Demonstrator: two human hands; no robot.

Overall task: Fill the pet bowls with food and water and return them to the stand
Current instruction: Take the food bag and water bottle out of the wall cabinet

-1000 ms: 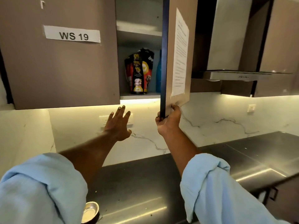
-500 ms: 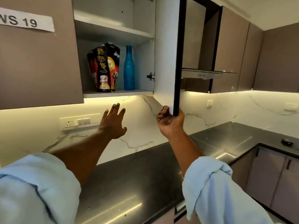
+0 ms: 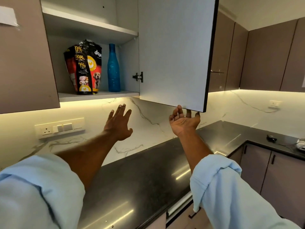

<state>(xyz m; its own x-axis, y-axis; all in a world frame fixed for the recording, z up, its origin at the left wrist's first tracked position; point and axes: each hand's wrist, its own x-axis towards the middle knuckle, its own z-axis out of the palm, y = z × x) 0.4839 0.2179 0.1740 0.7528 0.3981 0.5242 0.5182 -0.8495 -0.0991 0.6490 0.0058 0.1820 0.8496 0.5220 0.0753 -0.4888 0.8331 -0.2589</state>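
I see a dark, glossy tabletop (image 3: 148, 171) running along a white veined backsplash (image 3: 148, 123) and turning a corner at the right, with under-cabinet lights glowing above it. From the left I count one socket panel (image 3: 59, 128) on the wall and one lower shelf (image 3: 99, 95) carrying one pet food bag (image 3: 84, 68) and, just right of it, one blue bottle (image 3: 113, 68), both upright. Two hands are raised below: the left hand (image 3: 118, 124) spread, holding nothing, under the shelf; the right hand (image 3: 184, 121) palm up, fingers loose, fingertips touching the bottom edge of the one open door (image 3: 173, 52).
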